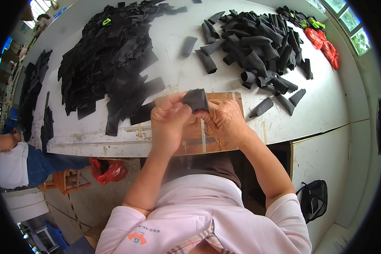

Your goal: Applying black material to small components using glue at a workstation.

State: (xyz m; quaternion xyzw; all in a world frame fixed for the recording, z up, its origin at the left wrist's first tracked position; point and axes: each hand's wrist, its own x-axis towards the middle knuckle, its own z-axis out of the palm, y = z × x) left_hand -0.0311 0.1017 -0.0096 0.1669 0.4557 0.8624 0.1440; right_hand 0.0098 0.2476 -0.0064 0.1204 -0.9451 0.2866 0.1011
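Observation:
My left hand (169,120) and my right hand (224,120) meet over the near edge of the white table (173,63), both gripping one small black rolled piece (196,100) of rubbery sheet. The piece sticks up between my fingertips. Under my hands lies a brown board (218,139) on the table edge. To the left spreads a large heap of flat black cut pieces (110,59). On the far right sits a pile of black rolled tubes (258,46).
Loose black tubes (261,107) lie right of the board. Red and green items (324,42) sit at the far right corner. A second person in blue trousers (25,163) sits at left beside a wooden stool (65,180) and a red bag (108,170). A black backpack (313,199) rests on the floor.

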